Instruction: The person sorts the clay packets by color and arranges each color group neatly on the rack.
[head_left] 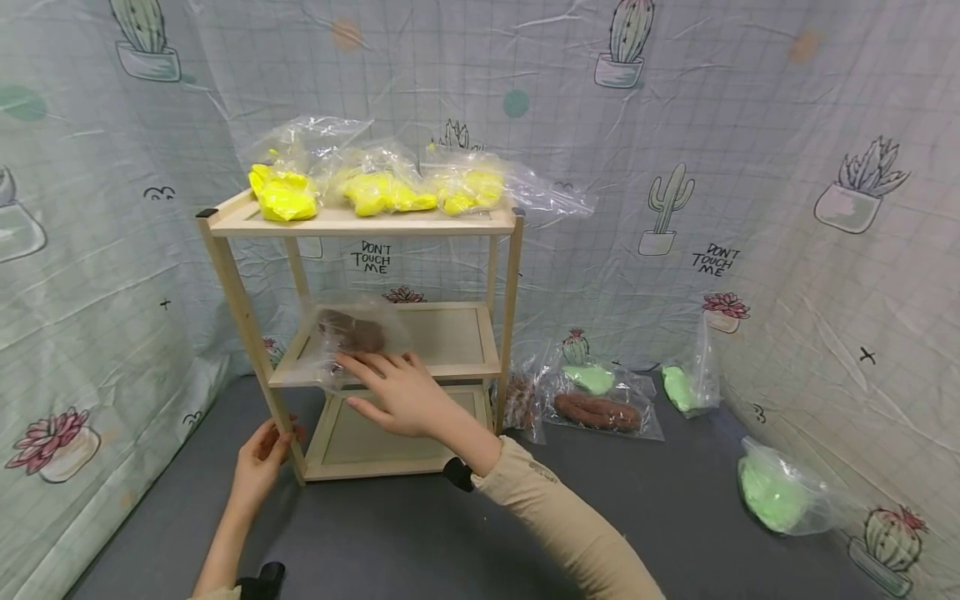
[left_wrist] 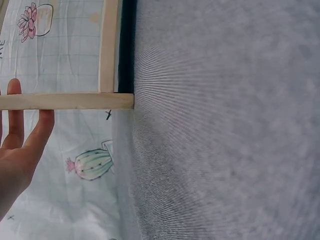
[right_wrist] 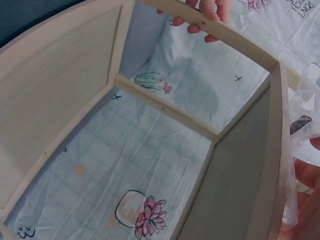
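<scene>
A small three-tier wooden shelf stands on the dark table. My left hand grips its front left leg low down; in the left wrist view the fingers lie across that leg. A clear plastic bag with a dark brown lump rests at the left of the middle tier, its edge hanging over the front. My right hand reaches to it from the front, fingers stretched out and touching the lower part of the bag. The right wrist view shows this hand only at its right edge.
Three bags of bright yellow lumps sit on the top tier. To the right of the shelf lie bags with brown lumps and light green ones. More green bags lie further right. Patterned cloth surrounds the table.
</scene>
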